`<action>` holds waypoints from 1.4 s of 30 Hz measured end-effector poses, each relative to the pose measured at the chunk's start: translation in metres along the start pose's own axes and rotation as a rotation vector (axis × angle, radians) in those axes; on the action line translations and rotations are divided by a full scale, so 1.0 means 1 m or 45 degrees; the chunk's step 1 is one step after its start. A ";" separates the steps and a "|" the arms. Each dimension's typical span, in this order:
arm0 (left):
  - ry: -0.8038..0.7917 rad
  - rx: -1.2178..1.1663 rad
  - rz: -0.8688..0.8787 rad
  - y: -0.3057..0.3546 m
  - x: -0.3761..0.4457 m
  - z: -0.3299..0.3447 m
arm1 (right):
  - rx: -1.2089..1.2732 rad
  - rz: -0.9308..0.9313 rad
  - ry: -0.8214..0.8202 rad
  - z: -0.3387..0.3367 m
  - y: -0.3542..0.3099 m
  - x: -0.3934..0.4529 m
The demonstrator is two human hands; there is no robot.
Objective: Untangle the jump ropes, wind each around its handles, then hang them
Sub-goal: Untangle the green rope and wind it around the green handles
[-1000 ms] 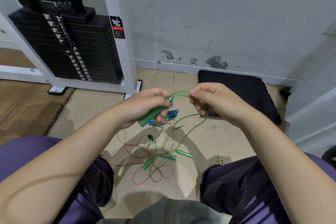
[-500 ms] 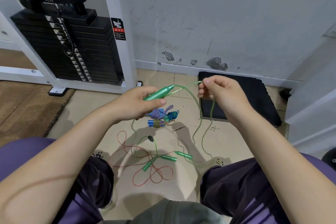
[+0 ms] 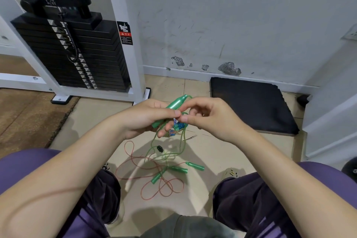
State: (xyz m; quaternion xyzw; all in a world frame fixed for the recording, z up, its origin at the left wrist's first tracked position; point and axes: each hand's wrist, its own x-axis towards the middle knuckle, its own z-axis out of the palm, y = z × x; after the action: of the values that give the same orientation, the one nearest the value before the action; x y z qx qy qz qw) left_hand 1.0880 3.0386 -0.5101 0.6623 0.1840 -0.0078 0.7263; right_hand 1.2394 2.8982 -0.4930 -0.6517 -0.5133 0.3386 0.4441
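Observation:
My left hand (image 3: 148, 120) grips a green jump-rope handle (image 3: 174, 104), its tip pointing up and away from me. My right hand (image 3: 208, 117) pinches the green rope (image 3: 183, 139) right beside that handle. The rope hangs from my hands to a tangle on the floor. There, three more green handles (image 3: 195, 166) lie among loops of a thin orange rope (image 3: 162, 187). A blue-handled rope bundle (image 3: 178, 126) lies on the floor, mostly hidden behind my fingers.
A black weight stack (image 3: 77, 58) in a white frame stands at the left against the wall. A black foam pad (image 3: 251, 104) lies on the tile floor at the right. A brown mat (image 3: 25, 118) covers the floor at far left. My knees frame the ropes.
My right hand moved left and down from a stretched-out rope to the handle, bringing the rope against it. The handle tilted more upright in my left hand.

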 end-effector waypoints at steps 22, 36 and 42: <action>0.129 0.176 0.084 0.006 -0.004 0.001 | -0.047 -0.010 -0.012 0.000 0.002 0.000; 0.223 0.198 0.132 0.006 -0.004 0.000 | -0.026 0.021 0.062 0.001 0.004 0.001; 0.284 0.240 0.117 0.010 -0.004 -0.014 | -0.098 -0.004 0.387 -0.013 0.002 0.006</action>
State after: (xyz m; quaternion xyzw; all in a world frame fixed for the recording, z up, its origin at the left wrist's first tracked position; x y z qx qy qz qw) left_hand 1.0836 3.0521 -0.4999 0.7321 0.2316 0.0818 0.6354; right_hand 1.2534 2.9011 -0.4900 -0.7112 -0.4537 0.2154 0.4919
